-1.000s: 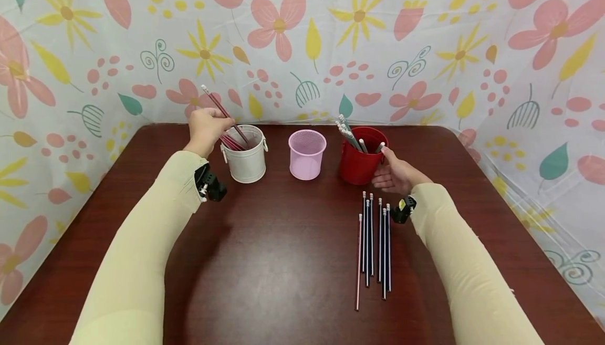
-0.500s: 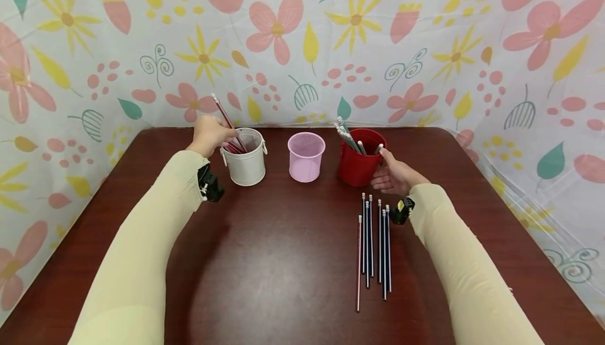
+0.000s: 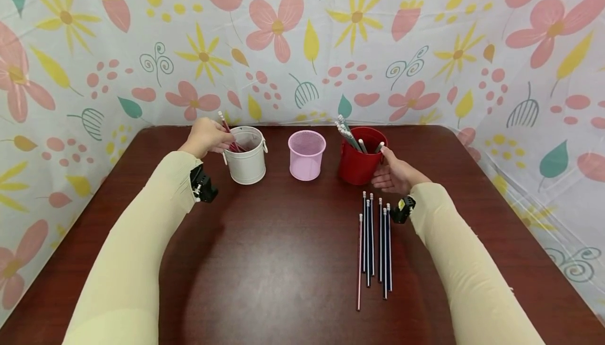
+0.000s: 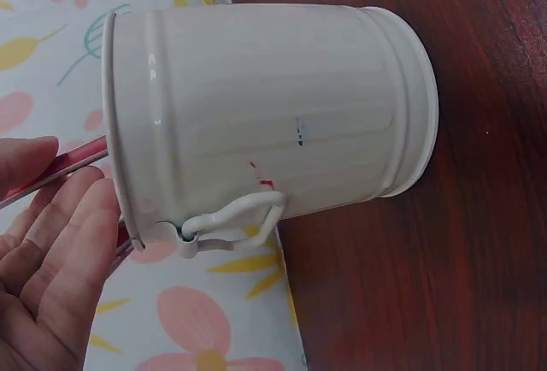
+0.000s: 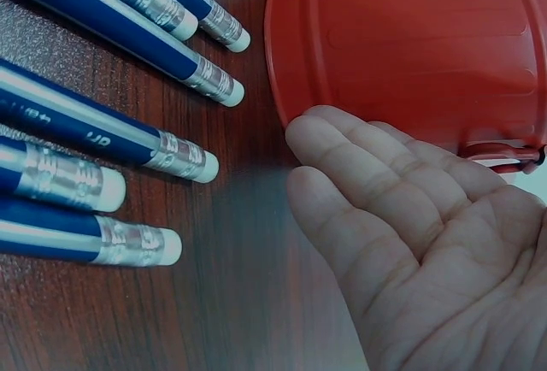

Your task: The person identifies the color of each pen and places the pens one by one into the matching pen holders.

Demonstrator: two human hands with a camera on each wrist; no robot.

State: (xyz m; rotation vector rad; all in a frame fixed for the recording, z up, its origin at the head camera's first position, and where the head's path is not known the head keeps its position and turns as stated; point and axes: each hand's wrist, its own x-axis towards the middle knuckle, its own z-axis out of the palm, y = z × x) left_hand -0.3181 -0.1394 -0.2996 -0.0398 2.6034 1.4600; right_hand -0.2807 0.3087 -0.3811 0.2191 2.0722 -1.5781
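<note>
In the head view my left hand point(image 3: 208, 136) is at the rim of the white bucket point(image 3: 248, 166). Its thumb overlaps a red pencil point(image 4: 64, 166) in the left wrist view, while the other fingers lie loosely extended beside the rim. This pencil leans inside the bucket, its eraser end up, with more red pencils point(image 3: 238, 148) there. My right hand point(image 3: 397, 173) rests along the side of the red bucket point(image 3: 356, 168), thumb tip at its rim, fingers nearly straight. Several grey-green pencils point(image 3: 347, 135) stand in that bucket.
A pink mesh cup point(image 3: 305, 166) stands between the buckets. Several dark blue pencils point(image 3: 368, 245) and one red pencil point(image 3: 360, 266) lie on the brown table point(image 3: 264, 261), in front of the red bucket. A floral curtain point(image 3: 302, 45) hangs behind the table.
The red pencil at my left hand has dropped lower into the white bucket, sliding down past the fingers. That hand has shifted slightly left. My right hand stays put at the red bucket.
</note>
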